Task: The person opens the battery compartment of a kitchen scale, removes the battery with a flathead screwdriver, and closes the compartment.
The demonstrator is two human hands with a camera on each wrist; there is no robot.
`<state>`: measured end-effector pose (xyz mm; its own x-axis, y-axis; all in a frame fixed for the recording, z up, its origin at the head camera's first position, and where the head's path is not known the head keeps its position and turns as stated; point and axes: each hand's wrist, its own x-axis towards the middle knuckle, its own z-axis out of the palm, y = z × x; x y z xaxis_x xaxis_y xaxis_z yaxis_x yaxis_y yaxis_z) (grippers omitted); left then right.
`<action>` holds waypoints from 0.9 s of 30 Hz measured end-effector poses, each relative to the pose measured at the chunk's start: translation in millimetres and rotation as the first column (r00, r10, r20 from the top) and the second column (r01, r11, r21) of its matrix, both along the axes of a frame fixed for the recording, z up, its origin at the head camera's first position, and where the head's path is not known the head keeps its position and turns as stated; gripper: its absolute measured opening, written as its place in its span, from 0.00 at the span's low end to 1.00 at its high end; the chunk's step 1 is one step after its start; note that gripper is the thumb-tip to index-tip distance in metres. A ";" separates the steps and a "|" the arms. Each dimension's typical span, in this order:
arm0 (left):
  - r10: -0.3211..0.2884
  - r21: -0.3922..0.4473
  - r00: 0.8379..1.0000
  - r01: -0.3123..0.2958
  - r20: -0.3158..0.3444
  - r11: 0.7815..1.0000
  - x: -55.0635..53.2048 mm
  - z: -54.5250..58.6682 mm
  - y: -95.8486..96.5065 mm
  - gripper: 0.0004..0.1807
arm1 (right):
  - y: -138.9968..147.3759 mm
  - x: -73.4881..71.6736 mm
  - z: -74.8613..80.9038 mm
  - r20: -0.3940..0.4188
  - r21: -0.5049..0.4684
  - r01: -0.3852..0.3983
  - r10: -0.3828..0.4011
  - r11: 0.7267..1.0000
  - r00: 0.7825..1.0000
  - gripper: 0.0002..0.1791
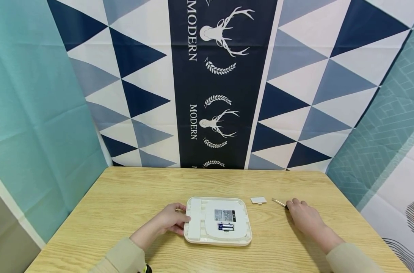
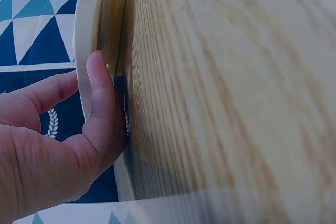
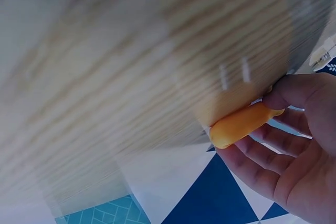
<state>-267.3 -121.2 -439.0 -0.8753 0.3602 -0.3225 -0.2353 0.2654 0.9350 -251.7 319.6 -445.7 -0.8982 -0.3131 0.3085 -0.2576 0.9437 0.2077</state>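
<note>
A white rounded rectangular device (image 1: pixel 245 212) lies on the wooden table with its underside up. Several batteries (image 1: pixel 225 226) sit in its uncovered compartment, below a printed label. At the device's left end, my left hand (image 1: pixel 173 218) grips the rim, thumb over the edge and fingers beneath; the left wrist view shows the rim (image 2: pixel 84 40) between thumb and fingers. My right hand (image 1: pixel 304 214) holds a screwdriver (image 1: pixel 278 202) by its handle, shaft pointing left and away. In the right wrist view, the orange handle (image 3: pixel 244 125) lies between thumb and fingertips.
A small white battery cover (image 1: pixel 258 200) with a tab lies between the device and the screwdriver. Behind the wooden table (image 1: pixel 152 185) hangs a patterned cloth (image 1: pixel 217 83) with triangles and deer heads. Teal cloth (image 1: pixel 39 94) borders the left side.
</note>
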 end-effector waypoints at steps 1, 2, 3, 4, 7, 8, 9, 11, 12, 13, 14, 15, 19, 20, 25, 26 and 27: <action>0.000 0.000 1.000 0.000 0.000 1.000 -0.1 -0.1 -0.1 0.26 | -0.4 -0.1 0.1 0.002 0.002 0.000 0.000 1.000 1.000 0.09; 0.000 0.002 1.000 0.000 0.001 1.000 -0.2 0.1 -0.1 0.26 | -1.1 -0.2 0.5 0.006 0.005 0.000 0.000 1.000 1.000 0.09; 0.000 0.003 1.000 0.000 0.002 1.000 -0.3 0.0 -0.3 0.26 | -1.9 -0.2 1.1 0.011 0.009 0.001 -0.001 1.000 1.000 0.08; 0.000 0.006 1.000 0.000 0.004 1.000 -0.4 0.3 -0.5 0.26 | -2.7 -0.2 1.7 0.015 0.014 0.003 -0.003 1.000 1.000 0.08; -0.001 0.011 1.000 0.001 0.007 1.000 -0.5 0.7 -1.1 0.25 | -5.3 0.0 3.9 0.027 0.030 0.012 -0.013 0.999 1.000 0.06; -0.001 0.013 1.000 0.001 0.009 1.000 -0.4 1.0 -1.3 0.26 | -6.2 0.2 4.8 0.029 0.036 0.014 -0.015 0.999 0.999 0.06; -0.001 0.013 1.000 0.001 0.011 1.000 -0.4 0.9 -1.4 0.25 | -6.6 0.4 5.4 0.030 0.043 0.016 -0.017 0.999 0.999 0.05; -0.001 0.014 1.000 0.001 0.010 1.000 0.0 0.9 -1.5 0.26 | -7.4 0.6 6.5 0.028 0.055 0.019 -0.020 0.998 0.999 0.05; -0.001 0.013 1.000 0.001 0.009 1.000 0.2 0.8 -1.4 0.26 | -7.3 0.8 6.8 0.023 0.064 0.018 -0.020 0.998 1.000 0.05; 0.000 0.012 1.000 0.000 0.008 1.000 0.4 0.6 -1.1 0.26 | -7.1 0.7 7.2 0.018 0.073 0.017 -0.018 0.997 1.000 0.05; 0.001 0.012 1.000 -0.001 0.007 1.000 0.5 0.6 -1.2 0.26 | -7.1 0.8 7.9 0.012 0.080 0.014 -0.015 0.997 1.000 0.05; 0.001 0.010 1.000 -0.001 0.006 1.000 0.6 0.3 -0.9 0.26 | -7.0 0.7 8.6 0.006 0.086 0.011 -0.011 0.996 1.000 0.06; 0.006 0.010 1.000 -0.006 0.005 1.000 0.7 -0.3 -0.5 0.26 | -7.0 -0.1 12.2 -0.017 0.110 -0.005 0.007 0.994 1.000 0.06; 0.008 0.011 1.000 -0.009 0.007 1.000 0.5 -0.1 -0.5 0.26 | -7.3 -0.7 13.4 -0.023 0.110 -0.010 0.013 0.994 1.000 0.07; 0.015 0.021 1.000 -0.015 0.021 1.000 -0.1 0.8 -1.0 0.26 | -9.2 -4.5 18.8 -0.056 0.105 -0.044 0.050 0.993 0.997 0.08; 0.015 0.023 1.000 -0.016 0.022 1.000 -0.1 0.9 -1.1 0.26 | -10.0 -4.8 20.2 -0.061 0.108 -0.051 0.058 0.993 0.996 0.07; 0.014 0.024 1.000 -0.015 0.022 1.000 -0.1 1.0 -1.2 0.26 | -10.8 -5.2 21.6 -0.067 0.111 -0.058 0.066 0.992 0.996 0.07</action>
<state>-267.4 -122.4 -438.0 -0.8735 0.3554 -0.3327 -0.2591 0.2393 0.9358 -256.8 308.7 -424.1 -0.8534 -0.4027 0.3309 -0.2962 0.8971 0.3278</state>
